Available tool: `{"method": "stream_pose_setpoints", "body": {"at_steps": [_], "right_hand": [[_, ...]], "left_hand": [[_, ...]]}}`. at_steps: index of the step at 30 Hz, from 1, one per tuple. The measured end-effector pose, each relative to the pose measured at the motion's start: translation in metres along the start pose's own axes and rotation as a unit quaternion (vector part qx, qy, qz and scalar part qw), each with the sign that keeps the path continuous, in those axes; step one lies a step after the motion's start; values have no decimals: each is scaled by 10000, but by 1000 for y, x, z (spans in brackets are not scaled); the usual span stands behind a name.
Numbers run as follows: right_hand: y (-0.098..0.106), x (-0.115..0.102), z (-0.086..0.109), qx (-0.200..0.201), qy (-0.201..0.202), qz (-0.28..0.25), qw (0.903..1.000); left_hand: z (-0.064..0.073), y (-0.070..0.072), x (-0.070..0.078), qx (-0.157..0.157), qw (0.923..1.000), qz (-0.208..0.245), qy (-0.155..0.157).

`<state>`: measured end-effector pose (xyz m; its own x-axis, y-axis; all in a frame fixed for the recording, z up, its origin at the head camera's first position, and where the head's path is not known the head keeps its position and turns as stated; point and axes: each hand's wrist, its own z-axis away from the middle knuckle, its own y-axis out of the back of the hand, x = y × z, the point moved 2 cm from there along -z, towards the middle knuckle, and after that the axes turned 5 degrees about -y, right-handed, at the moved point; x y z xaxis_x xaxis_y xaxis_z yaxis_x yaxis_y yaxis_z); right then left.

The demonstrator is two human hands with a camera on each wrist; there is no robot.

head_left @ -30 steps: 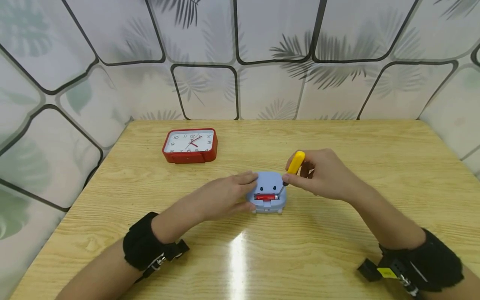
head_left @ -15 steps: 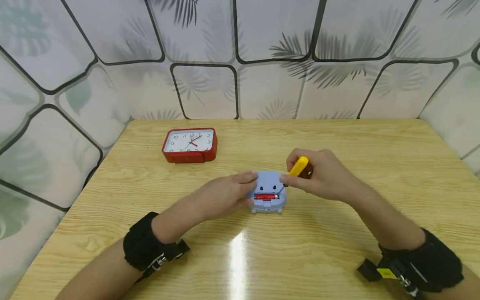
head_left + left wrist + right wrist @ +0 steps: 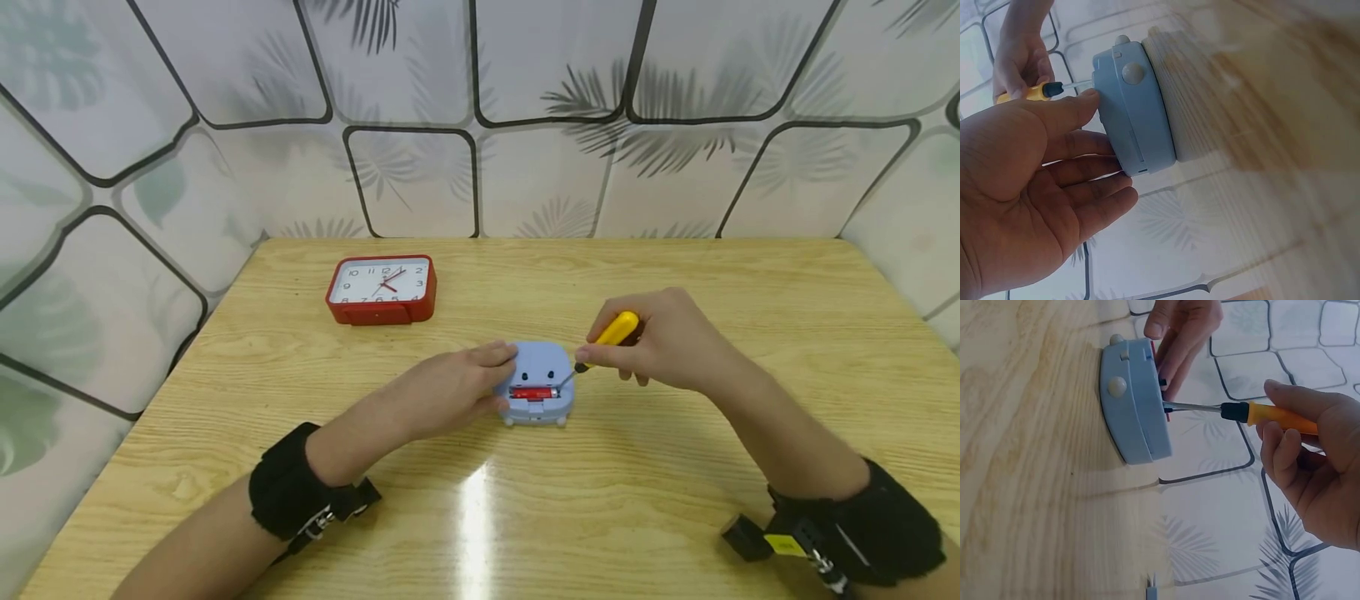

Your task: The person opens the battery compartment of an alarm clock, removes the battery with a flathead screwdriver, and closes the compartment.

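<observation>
A small light-blue alarm clock (image 3: 542, 364) lies back up on the table, its battery compartment uncovered. A red battery (image 3: 532, 393) sits in that slot. Against the clock's left side rests my left hand (image 3: 442, 392), thumb and fingers nearly straight and touching its body, as the left wrist view (image 3: 1054, 187) also shows. My right hand (image 3: 663, 342) grips a screwdriver with a yellow handle (image 3: 618, 327). The metal shaft (image 3: 1194, 407) slants down to the right end of the battery. Its very tip is hidden inside the slot in the right wrist view.
A red rectangular clock (image 3: 381, 290) lies face up at the back left of the wooden table (image 3: 637, 517). Behind the table hangs a patterned covering (image 3: 540, 175). A small grey piece with thin metal prongs (image 3: 1151, 591) shows at the right wrist view's bottom edge.
My right hand has moved right, and the screwdriver has tilted from steep to a lower slant, handle out to the right. The left hand, clock and battery stay in place.
</observation>
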<state>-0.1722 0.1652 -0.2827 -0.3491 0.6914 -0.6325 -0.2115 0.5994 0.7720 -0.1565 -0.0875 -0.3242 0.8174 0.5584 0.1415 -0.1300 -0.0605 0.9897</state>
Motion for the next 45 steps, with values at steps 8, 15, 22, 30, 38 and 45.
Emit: {"method": "stream_pose_setpoints", "body": {"at_steps": [8, 15, 22, 30, 38, 45], "right_hand": [[12, 8, -2, -184, -135, 843, 9962], [14, 14, -2, -631, 106, 1485, 9868], [13, 16, -1, -820, 134, 1576, 9840], [9, 10, -1, 166, 1037, 764, 9915], [4, 9, 0, 300, 1670, -310, 9850], [-7, 3, -1, 203, 2083, -1260, 9697]], "left_hand": [[0, 1, 0, -17, 10000, -11, -2], [0, 1, 0, -1, 10000, -9, -22], [0, 1, 0, -40, 10000, 5, 12], [-1, 0, 0, -11, 10000, 20, -16], [-1, -1, 0, 7, 10000, -26, -43], [0, 0, 0, -29, 10000, -7, 2]]}}
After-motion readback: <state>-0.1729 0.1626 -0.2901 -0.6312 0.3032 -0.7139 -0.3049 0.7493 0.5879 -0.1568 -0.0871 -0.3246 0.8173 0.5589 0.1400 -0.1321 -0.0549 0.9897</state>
